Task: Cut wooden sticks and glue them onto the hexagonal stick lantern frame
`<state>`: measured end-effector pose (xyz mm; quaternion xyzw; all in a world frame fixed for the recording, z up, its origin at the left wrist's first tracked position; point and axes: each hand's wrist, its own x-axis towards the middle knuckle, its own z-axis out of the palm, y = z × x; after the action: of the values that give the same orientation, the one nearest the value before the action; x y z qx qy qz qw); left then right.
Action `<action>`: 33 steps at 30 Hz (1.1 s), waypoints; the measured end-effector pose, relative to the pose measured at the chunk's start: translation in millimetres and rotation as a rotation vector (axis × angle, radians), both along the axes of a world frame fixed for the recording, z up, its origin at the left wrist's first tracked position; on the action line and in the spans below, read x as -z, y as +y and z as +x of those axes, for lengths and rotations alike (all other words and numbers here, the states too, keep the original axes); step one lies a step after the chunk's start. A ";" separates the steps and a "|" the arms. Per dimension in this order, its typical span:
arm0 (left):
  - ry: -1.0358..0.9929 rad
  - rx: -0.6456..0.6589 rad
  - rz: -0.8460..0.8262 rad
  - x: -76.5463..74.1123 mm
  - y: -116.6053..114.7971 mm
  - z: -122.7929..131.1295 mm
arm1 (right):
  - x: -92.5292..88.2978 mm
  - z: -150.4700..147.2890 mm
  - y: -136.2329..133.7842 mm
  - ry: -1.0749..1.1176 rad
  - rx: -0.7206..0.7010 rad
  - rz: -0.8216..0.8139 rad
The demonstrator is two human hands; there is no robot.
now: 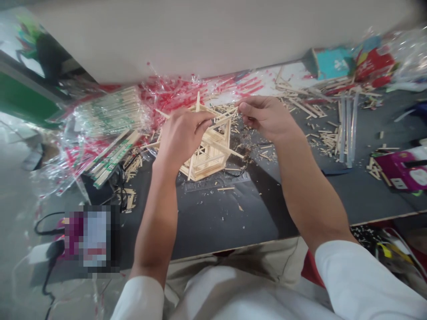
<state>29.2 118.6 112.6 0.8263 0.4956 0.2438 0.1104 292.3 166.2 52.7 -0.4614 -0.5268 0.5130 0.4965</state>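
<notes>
A polygonal frame of stacked thin wooden sticks (pixel 208 166) sits on the dark tabletop, with several longer sticks jutting out around it. Over its left side is my left hand (pixel 182 133), palm down, thumb and forefinger closed near a stick at the frame's upper part. My right hand (pixel 263 114) is above the frame's right side, its fingertips pinched at the far end of a slender wooden stick (pixel 227 116) that spans between both hands. The left fingers hide part of the frame. A clear ruler (pixel 218 181) lies at the frame's front edge.
Plastic-wrapped bundles of sticks (pixel 108 111) and red-tipped packaging (pixel 173 95) pile up at back left. Clear glue sticks (pixel 348 129) lie right, among loose sticks (pixel 328 141). A purple box (pixel 403 169) stands far right. Cables and a pixelated item (pixel 95 238) occupy the front left.
</notes>
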 end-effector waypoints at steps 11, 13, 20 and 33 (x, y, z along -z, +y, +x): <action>0.058 0.008 -0.039 -6.0 -2.4 1.3 | -6.3 -0.4 -2.9 0.072 -0.028 -0.087; 0.066 0.009 -0.035 -7.0 -2.8 1.7 | -7.4 -0.7 -3.5 0.079 -0.017 -0.099; 0.079 0.013 -0.055 -7.0 -2.7 1.6 | -9.2 -1.5 -4.0 0.119 -0.029 -0.129; 0.089 0.047 -0.007 -1.4 0.5 -3.1 | -10.7 3.0 -4.7 -0.010 -0.069 -0.089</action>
<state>26.1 119.1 114.0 0.8473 0.4814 0.2022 0.0969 295.2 161.5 63.4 -0.4672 -0.5215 0.5505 0.4547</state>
